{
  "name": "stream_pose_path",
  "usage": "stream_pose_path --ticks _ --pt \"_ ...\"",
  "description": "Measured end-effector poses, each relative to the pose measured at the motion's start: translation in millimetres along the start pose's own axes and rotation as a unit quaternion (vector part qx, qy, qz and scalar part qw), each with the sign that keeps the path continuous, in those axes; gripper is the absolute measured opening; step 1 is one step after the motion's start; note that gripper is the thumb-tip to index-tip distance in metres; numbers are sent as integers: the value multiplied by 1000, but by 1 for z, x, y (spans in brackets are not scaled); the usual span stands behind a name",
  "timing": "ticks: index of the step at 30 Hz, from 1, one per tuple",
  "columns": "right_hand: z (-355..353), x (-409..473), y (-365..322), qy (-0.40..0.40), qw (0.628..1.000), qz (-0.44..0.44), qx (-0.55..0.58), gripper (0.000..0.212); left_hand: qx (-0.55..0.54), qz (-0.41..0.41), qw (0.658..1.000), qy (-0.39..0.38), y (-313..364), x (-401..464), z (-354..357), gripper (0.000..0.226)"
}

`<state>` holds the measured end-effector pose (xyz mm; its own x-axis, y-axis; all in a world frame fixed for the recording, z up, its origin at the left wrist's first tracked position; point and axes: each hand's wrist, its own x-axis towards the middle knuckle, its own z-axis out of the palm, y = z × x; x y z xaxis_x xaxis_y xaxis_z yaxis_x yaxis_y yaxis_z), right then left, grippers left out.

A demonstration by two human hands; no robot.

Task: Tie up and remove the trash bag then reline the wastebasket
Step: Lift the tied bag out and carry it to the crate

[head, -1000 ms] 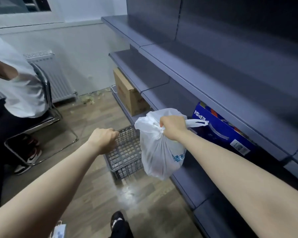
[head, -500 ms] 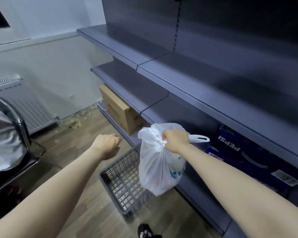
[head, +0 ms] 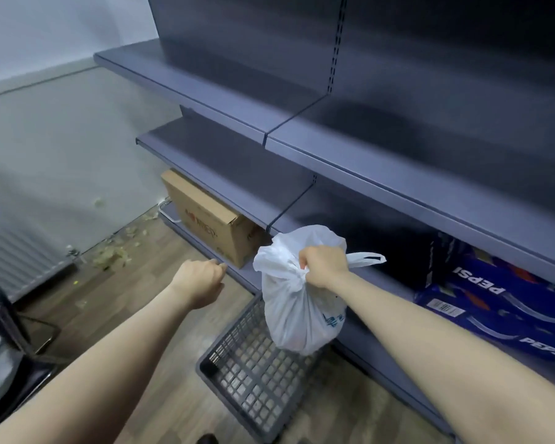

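A full white trash bag point(head: 297, 312) with blue print hangs in the air, its neck bunched and knotted. My right hand point(head: 324, 265) is shut on that neck, and one bag handle sticks out to the right of the fist. Below the bag a grey mesh wastebasket point(head: 253, 379) stands on the wooden floor with no liner in it; the bag covers its far corner. My left hand point(head: 201, 280) is a loose fist with nothing in it, held left of the bag and above the floor.
Grey metal shelving point(head: 334, 149) runs along the right. On its lowest shelf sit a cardboard box point(head: 205, 219) and blue Pepsi cartons point(head: 507, 302). A radiator point(head: 16, 257) lines the left wall, with litter point(head: 113, 251) on the floor. A chair frame point(head: 0, 318) is at lower left.
The view has swung right and up, so the seated person has left the frame. The bag hangs higher over the wastebasket's far side. My left hand stays a fist.
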<state>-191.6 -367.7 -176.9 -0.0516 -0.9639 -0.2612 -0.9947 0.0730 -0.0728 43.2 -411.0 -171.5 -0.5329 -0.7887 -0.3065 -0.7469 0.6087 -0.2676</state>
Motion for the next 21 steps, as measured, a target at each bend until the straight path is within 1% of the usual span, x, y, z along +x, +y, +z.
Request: stream_pose_path --ticks 6,10,16,21 --pt "19 16 -37 17 995 95 20 28 24 96 995 -7 -54 27 30 33" --pt "42 22 -52 36 988 143 50 27 43 126 991 -21 -78 42 44 33" --pt "96 33 -69 12 980 179 92 34 54 155 986 -42 -77 65 74 32" --pt "164 48 -84 -11 975 195 108 35 40 180 982 -46 -62 100 113 29"
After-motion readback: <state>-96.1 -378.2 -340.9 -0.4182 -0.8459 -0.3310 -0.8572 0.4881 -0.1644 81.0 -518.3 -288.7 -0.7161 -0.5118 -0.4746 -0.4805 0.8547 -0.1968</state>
